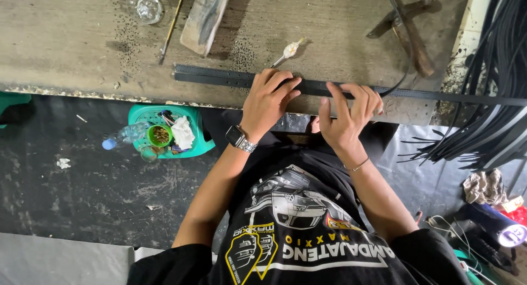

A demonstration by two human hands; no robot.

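Both hands pressing black strap (flat on workbench).

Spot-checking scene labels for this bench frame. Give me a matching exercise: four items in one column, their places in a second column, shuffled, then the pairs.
Things:
1. black belt strap
2. wristwatch
3. green plastic stool
4. small glass dish

Places:
A. on the floor below the bench edge, holding a cup and a rag
B. at the far left of the workbench, near a thin brush
C. on the left hand side wrist
D. lying lengthwise along the bench, under both the left hand and the right hand

Pairs: 1-D, 2-C, 3-A, 4-B
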